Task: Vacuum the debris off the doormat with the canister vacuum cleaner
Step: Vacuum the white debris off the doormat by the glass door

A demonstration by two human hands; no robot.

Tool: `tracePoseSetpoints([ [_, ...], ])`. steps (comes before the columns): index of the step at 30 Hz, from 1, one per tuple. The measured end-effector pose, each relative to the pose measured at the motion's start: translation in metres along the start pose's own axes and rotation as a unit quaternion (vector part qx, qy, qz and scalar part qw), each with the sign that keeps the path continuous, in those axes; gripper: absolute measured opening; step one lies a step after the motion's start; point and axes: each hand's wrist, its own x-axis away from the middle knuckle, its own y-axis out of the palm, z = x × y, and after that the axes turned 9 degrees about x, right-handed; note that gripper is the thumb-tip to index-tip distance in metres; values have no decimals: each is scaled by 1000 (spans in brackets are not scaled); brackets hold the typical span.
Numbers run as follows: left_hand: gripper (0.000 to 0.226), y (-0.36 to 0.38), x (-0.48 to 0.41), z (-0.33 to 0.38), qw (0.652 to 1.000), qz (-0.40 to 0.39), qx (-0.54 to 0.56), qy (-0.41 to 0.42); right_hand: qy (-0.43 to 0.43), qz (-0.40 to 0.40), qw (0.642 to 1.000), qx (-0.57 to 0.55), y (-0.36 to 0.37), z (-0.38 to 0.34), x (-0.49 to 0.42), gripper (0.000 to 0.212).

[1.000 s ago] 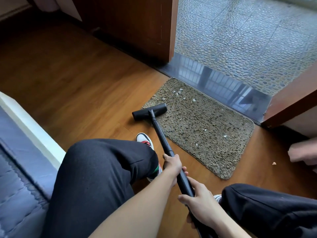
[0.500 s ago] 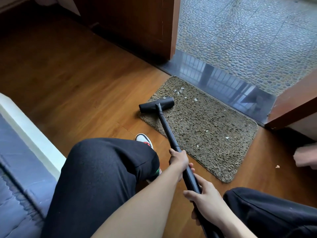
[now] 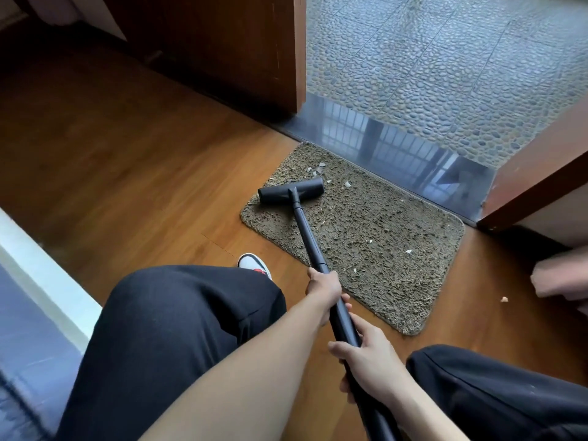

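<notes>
Several pale scraps (image 3: 319, 169) lie just beyond the nozzle (image 3: 291, 190), at the doormat's (image 3: 375, 224) far left corner. A few more sit scattered toward its near right side. Both grips are closed round the black wand (image 3: 308, 235): the left grip (image 3: 324, 289) wraps it just above the mat's near edge, and the right grip (image 3: 370, 366) holds it lower down, closer to the body. The nozzle rests on the shaggy pile with its left end at the mat's left edge. The canister is out of view.

Trouble from here would probably come from the mat itself. It looks light and loose on the wooden floor (image 3: 159, 186), so suction or a hard push could lift it or bunch it against the dark threshold (image 3: 397, 148). A fast stroke might also flick the scraps ahead onto that threshold instead of drawing them in. One crumb (image 3: 504, 299) lies off the mat to its right and is easy to miss.
</notes>
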Motion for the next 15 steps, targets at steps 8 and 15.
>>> tracePoseSetpoints([
  [8, 39, 9, -30, 38, 1000, -10, 20, 20, -6, 8, 1000, 13, -8, -21, -47, 37],
  [15, 30, 11, -37, 54, 999, -21, 31, 17, 3, 13, 999, 38, -11, -34, -64, 36],
])
